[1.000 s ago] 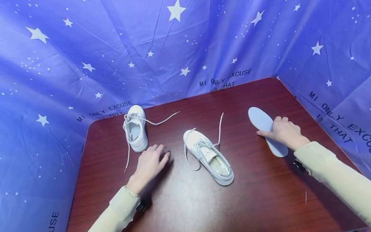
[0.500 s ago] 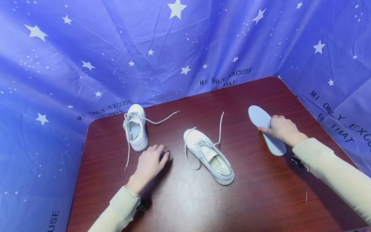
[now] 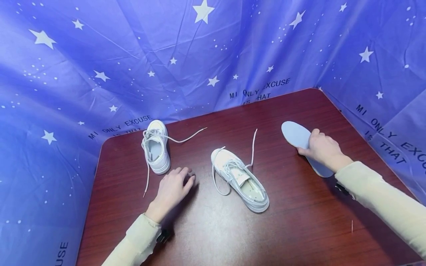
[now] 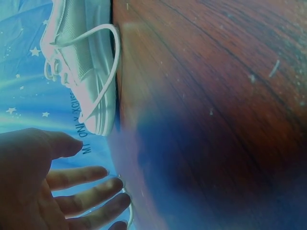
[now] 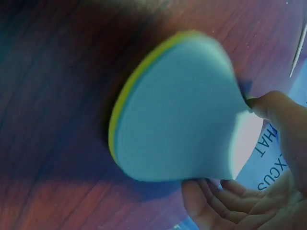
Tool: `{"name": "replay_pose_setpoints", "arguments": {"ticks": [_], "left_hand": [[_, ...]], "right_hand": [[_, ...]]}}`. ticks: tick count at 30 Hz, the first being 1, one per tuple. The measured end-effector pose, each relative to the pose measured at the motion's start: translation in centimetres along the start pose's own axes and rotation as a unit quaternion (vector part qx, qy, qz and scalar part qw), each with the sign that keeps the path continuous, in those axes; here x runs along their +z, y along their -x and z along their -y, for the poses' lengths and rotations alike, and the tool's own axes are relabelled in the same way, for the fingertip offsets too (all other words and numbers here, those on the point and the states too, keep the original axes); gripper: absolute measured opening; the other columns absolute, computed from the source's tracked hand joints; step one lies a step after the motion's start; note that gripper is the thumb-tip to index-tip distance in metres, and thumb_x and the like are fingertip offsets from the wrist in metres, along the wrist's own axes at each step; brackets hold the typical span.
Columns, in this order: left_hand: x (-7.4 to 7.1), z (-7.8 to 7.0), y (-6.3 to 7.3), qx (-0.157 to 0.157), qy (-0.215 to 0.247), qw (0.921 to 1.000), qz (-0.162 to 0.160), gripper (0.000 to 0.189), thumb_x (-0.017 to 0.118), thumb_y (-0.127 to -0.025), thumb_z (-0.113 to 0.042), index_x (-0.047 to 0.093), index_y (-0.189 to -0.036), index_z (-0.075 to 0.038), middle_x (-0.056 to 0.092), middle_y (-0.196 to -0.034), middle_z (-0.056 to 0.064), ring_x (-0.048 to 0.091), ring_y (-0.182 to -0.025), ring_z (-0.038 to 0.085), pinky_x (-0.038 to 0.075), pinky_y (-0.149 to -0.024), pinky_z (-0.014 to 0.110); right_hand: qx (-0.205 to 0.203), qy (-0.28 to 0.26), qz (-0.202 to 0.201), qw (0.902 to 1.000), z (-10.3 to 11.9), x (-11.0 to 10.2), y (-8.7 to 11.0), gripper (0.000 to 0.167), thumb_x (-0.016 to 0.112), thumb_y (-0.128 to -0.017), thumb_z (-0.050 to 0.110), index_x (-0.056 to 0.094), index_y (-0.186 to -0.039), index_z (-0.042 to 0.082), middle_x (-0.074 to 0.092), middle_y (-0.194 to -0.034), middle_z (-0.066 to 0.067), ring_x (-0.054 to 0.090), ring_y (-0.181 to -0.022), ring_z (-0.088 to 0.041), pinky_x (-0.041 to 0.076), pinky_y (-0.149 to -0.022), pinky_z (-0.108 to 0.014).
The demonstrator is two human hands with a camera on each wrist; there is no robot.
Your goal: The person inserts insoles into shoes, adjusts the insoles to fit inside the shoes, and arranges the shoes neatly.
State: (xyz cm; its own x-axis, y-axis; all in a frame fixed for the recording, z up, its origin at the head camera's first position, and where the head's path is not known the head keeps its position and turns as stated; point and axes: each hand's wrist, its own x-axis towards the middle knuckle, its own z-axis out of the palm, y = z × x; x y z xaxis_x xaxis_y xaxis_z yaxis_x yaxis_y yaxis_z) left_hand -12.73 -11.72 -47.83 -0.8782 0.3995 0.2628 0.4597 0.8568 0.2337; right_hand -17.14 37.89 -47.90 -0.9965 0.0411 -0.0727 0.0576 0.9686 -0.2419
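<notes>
Right hand point(image 3: 324, 149) and pale insole point(image 3: 294, 133) have shifted slightly left since the earlier frame — insole right of centre, its edges pinched between thumb and fingers. Left hand point(image 3: 169, 189), lower left of centre, fingers relaxed, holding nothing — near left shoe point(image 3: 162, 165). Other shoe point(image 3: 220, 159) mid-frame on reddish-brown table point(image 3: 299, 225).

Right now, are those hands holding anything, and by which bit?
The right hand holds the pale insole by both long edges, near its middle. The left hand holds nothing.
</notes>
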Motion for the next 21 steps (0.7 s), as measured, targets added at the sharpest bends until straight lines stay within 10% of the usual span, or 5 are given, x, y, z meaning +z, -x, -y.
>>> {"name": "replay_pose_setpoints", "arguments": {"ticks": [21], "left_hand": [[-0.2,-0.1,-0.2,0.004,-0.008,0.9999,0.010,0.021,0.072,-0.093,-0.025,0.073,-0.105,-0.008,0.072,-0.092,0.011,0.068,-0.080,0.036,0.053,-0.064,0.051]], "right_hand": [[-0.013,-0.003,0.008,0.9999,1.1,0.3,0.9,0.055,0.075,-0.081,0.030,0.042,-0.099,-0.010,0.049,-0.097,-0.036,0.051,-0.092,-0.054,0.047,-0.066,-0.066]]}}
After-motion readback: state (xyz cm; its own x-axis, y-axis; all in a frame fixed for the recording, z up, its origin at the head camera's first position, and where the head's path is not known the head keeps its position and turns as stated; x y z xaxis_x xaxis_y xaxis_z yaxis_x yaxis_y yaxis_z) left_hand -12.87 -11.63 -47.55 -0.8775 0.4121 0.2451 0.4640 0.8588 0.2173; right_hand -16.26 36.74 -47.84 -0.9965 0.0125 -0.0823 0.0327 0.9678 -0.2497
